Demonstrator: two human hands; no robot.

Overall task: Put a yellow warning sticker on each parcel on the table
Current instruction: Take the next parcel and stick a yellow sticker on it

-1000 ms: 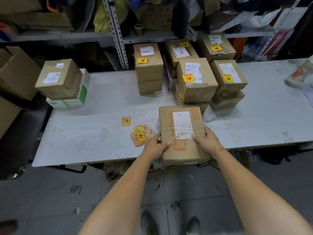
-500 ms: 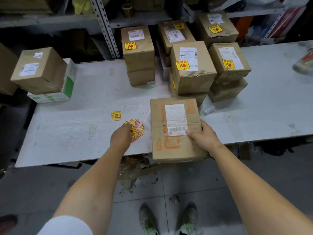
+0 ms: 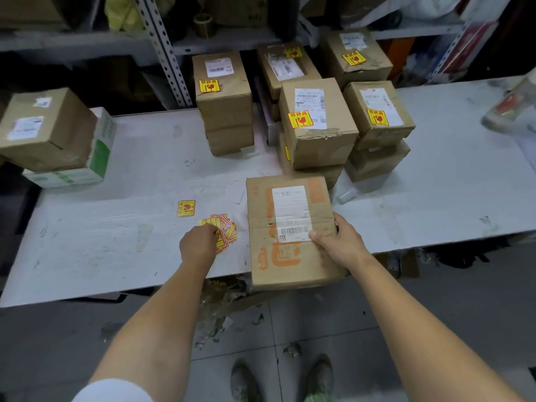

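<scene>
A flat brown parcel [image 3: 290, 256] with orange print and a white label lies at the table's front edge, overhanging it. It bears no yellow sticker. My right hand [image 3: 338, 242] grips its right side, thumb on the label. My left hand [image 3: 198, 245] rests on a loose pile of yellow warning stickers [image 3: 227, 230] just left of the parcel, fingers curled down onto them. A single yellow sticker [image 3: 186, 208] lies apart, farther left. Behind stand several stacked parcels [image 3: 317, 123] that carry yellow stickers.
A brown box [image 3: 46, 129] on a green-and-white carton [image 3: 98, 152] sits at the table's left end, with no yellow sticker showing. Metal shelving [image 3: 162, 47] rises behind the white table [image 3: 435, 192]. Something blurred [image 3: 510, 108] lies at the right edge. Paper scraps litter the floor.
My left hand let go of the parcel's left side and moved left onto the sticker pile. My right hand kept hold of the parcel, which stayed in place.
</scene>
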